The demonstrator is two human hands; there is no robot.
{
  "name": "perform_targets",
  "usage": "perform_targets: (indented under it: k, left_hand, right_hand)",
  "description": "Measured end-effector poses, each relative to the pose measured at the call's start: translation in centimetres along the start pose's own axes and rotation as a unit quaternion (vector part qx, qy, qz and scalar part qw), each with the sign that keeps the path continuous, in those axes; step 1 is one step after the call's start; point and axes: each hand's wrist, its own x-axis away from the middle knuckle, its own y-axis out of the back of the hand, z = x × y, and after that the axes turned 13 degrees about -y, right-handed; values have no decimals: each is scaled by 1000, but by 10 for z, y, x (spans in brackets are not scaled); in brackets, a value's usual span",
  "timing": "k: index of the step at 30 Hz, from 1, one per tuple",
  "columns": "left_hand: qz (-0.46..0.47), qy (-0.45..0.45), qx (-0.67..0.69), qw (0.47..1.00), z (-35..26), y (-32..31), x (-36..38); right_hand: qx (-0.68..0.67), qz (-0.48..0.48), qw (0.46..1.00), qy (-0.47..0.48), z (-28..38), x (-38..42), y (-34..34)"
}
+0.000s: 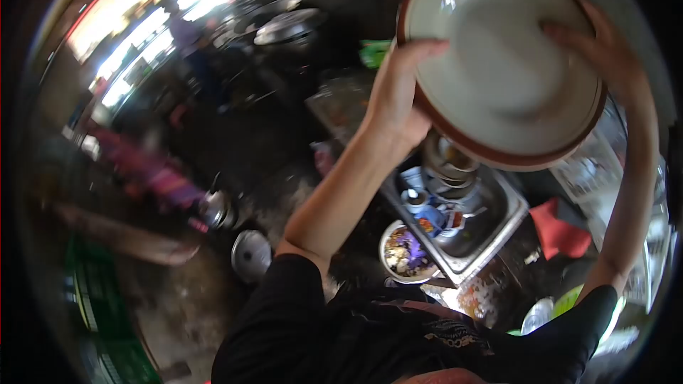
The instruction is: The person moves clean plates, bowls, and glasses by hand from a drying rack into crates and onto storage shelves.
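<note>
A large pale plate (498, 64) with a reddish-brown rim is held up at the upper right, its round face towards the camera. My left hand (405, 89) grips its left edge, thumb on the face and fingers hidden behind. At the right edge my right hand (601, 46) holds it the same way, thumb reaching onto the face. Below the plate, a metal sink (491, 242) contains stacked dishes (452, 167), cups and a blue item (429, 219). The plate covers part of the stack.
A white bucket (388, 259) of scraps stands beside the sink. Red cloth (558, 229) lies to its right, near a rack (605, 163). A round lidded pot (251, 256) is on the floor, with green crates (99, 299) farther left. A person (188, 39) stands in the background.
</note>
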Motion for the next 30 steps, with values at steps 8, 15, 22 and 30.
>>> perform_targets:
  k: [8,15,22,30]
  left_hand:
    - [-171,-131,19,976,-83,182,151]
    - [-380,-178,-27,907,-134,271,255]
    - [-399,-236,-176,868,-180,276,307]
    - [-497,-251,-152,817,-191,300,341]
  right_hand:
    - [-167,210,945,185,102,10,-245]
    - [-204,408,855,248,207,51,-368]
    - [-174,535,759,328,278,69,-410]
    - [-148,516,671,511,304,79,-446]
